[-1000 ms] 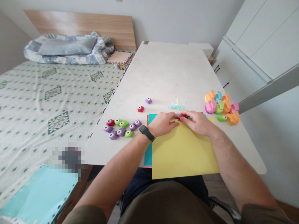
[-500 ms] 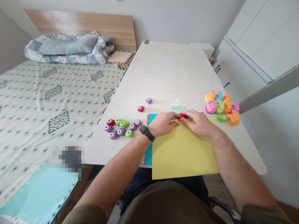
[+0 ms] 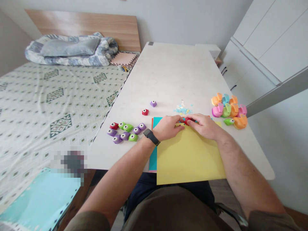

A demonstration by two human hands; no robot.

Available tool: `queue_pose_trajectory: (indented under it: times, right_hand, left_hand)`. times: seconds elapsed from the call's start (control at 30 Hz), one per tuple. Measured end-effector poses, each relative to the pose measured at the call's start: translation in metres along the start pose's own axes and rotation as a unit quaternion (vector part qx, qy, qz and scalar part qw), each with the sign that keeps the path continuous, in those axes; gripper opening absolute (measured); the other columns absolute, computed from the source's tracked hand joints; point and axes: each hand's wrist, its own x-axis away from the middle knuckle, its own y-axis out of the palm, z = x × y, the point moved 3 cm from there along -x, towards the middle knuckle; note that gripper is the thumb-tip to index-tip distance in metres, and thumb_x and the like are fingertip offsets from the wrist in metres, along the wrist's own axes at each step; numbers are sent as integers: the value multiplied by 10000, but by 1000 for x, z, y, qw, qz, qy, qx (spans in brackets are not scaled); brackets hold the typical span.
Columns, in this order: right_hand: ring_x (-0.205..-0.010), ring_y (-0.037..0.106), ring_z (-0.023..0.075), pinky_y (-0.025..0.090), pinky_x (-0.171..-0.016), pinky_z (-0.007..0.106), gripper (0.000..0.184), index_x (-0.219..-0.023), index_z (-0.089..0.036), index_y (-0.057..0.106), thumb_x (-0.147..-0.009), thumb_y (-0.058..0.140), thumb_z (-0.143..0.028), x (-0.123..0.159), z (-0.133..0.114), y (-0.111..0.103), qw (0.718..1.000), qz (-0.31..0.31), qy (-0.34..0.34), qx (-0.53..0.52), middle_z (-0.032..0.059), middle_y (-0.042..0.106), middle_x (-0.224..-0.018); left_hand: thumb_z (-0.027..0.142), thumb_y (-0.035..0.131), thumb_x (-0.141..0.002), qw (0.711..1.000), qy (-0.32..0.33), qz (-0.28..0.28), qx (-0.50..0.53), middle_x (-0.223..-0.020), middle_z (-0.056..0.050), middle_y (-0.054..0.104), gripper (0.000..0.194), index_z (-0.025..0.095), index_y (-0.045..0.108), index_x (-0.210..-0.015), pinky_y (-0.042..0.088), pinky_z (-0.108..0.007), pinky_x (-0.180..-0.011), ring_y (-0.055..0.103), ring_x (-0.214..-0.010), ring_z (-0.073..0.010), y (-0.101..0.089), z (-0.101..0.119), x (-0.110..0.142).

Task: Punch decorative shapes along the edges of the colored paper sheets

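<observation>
A yellow paper sheet (image 3: 189,157) lies on top of a teal sheet (image 3: 153,160) at the near edge of the white table (image 3: 168,73). At its far edge sits a small red paper punch (image 3: 188,120). My right hand (image 3: 204,126) is closed over the punch, fingers pressed on it. With curled fingers, my left hand (image 3: 167,127) pinches the yellow sheet's far edge beside the punch; a black watch is on that wrist. Small paper bits (image 3: 183,109) lie just beyond the hands.
Several small red, green and purple punches (image 3: 125,131) sit in a group left of my left hand, with a red one (image 3: 144,112) and a purple one (image 3: 153,103) apart. Larger orange, pink and green punches (image 3: 228,110) are piled at the right. A bed (image 3: 48,96) runs along the table's left side.
Hardly anything has moved. My right hand's fingers have shifted slightly on the red punch; the left hand stays on the paper edge.
</observation>
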Motion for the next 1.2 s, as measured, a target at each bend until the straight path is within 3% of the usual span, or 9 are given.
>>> queue_pose_trajectory:
  times: [0.63,0.87,1.2]
  right_hand:
    - [-1046,663,282,502,-927,418,226,-1036,-244,753,-983,559,-346,2,2,-6,1000,-3,4,12,72,751,-1033]
    - [-1027,669,270,501,-913,410,214,-1037,-242,745,-977,573,-354,3,6,-9,1000,1,8,18,76,742,-1129]
    - [-1008,682,267,516,-883,399,274,-1116,-224,728,-975,577,-405,2,19,-10,996,69,51,-15,76,753,-1119]
  left_hand:
    - [332,656,-918,1000,0,-2,-5,-1043,-45,792,246,203,719,-1119,554,-302,-824,740,-934,-209,1,-2,0]
    - [333,653,-915,1000,1,2,-9,-1028,-48,788,238,207,721,-1104,552,-304,-807,735,-908,-207,1,-2,0]
    - [334,643,-916,1000,8,3,-16,-994,-46,787,236,203,728,-1093,540,-288,-762,726,-862,-198,1,-1,1]
